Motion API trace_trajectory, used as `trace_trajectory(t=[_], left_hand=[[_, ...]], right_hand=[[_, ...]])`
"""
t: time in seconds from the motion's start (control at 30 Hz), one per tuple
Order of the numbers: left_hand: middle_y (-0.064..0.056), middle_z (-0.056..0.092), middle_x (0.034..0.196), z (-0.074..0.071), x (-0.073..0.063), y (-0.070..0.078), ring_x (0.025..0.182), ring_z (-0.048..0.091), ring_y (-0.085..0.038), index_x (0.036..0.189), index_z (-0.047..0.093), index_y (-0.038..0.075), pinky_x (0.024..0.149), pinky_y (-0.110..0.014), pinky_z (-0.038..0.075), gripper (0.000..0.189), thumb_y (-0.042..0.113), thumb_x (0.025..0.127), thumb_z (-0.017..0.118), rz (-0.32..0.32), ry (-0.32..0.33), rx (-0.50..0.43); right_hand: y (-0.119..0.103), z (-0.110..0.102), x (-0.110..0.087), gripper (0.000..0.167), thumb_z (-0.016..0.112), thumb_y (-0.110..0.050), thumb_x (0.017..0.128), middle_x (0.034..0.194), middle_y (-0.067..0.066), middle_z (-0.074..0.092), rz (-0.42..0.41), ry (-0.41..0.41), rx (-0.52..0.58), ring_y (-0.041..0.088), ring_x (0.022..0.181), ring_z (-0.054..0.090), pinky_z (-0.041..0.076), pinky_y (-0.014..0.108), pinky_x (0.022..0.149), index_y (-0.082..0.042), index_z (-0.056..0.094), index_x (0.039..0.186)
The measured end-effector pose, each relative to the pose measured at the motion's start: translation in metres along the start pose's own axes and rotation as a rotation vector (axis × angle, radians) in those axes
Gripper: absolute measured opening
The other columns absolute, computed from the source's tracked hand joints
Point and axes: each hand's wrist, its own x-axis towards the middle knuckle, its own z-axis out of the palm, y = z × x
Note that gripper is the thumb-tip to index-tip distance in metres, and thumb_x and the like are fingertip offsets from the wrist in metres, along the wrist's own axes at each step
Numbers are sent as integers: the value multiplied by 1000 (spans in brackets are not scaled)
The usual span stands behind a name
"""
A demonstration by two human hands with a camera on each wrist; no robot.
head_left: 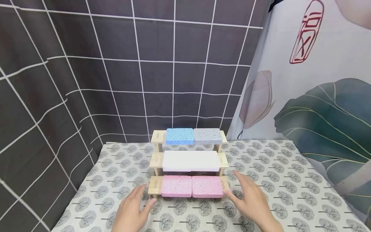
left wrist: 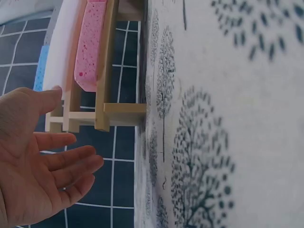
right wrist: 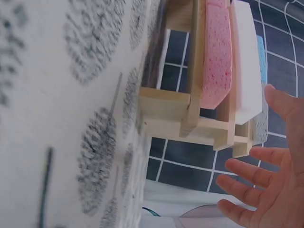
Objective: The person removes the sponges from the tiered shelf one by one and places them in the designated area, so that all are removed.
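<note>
Nearest the camera are two bare hands, the left hand [head_left: 131, 207] and right hand [head_left: 252, 201], flanking a wooden three-tier rack [head_left: 156, 183] at its front corners. Thumbs stand well apart from loosely spread fingers and neither hand grips anything; whether the right thumb brushes the rack cannot be told.

Around the workspace, a dark cloth with a white grid [head_left: 153, 75] covers the back and left, and a white leaf-print curtain [head_left: 318, 112] hangs on the right. Below them spreads the bench [head_left: 124, 174], covered in tree-print fabric; that covering looks soft and might ruck up if something were dragged over it.

Midway between the bench's left and right edges stands the rack, its highest tier close to the back edge. It should be stiff and fairly light, best held by both ends of a lower tier and kept level, since its load appears merely laid on top.

White foam blocks [head_left: 190, 160], apparently two, fill the middle tier. Two pink sponges [head_left: 176, 186] sit side by side on the lowest; these look light and porous, easily pinched by their long sides. Up top, a blue sponge [head_left: 179, 136] adjoins a grey sponge [head_left: 207, 136].
</note>
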Motion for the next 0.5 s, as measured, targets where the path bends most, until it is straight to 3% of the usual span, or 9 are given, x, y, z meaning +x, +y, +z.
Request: trace_trajectory(t=[0.23, 0.5], left_hand=[[-25, 60, 135, 4, 4, -2, 121, 58, -46, 138, 57, -4, 102, -63, 45, 61, 38, 96, 70, -77, -25, -61], [-12, 71, 111, 8, 8, -6, 96, 70, -29, 134, 59, -5, 86, -55, 55, 53, 31, 97, 69, -118, -66, -74]], right_hand=[[5, -6, 15, 74, 77, -45, 88, 136, 26, 59, -14, 53, 40, 51, 121, 55, 43, 71, 98, -1, 52, 143], [12, -17, 38, 73, 77, -42, 89, 132, 25, 61, -7, 71, 76, 50, 121, 55, 41, 73, 97, -1, 51, 144]])
